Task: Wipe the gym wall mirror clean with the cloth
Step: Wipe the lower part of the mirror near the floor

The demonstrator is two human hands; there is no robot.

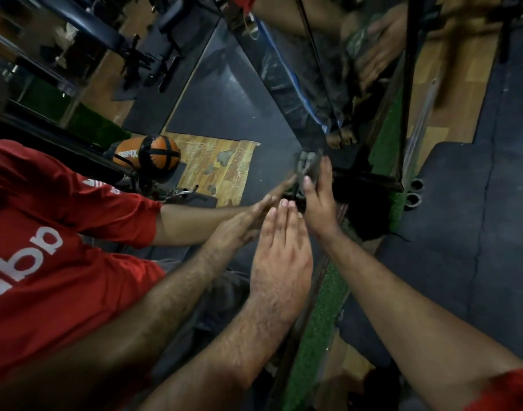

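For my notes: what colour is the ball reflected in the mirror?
The ball is orange with black bands, shown in the head view.

Mirror [230,114]: its glass is lying open up and to the left of both hands, nothing touching it there.
Left hand [279,250]: it is lying flat with straight fingers against the glass, taking up the lower middle.
Right hand [318,197]: it is gripping a grey cloth [307,164] at the mirror's edge, filling the corner.
Turf [316,330]: this green strip is running along the mirror's foot, right beneath the arms.
Tubes [414,192]: two metal ends are sitting near the right hand, just beyond the frame.
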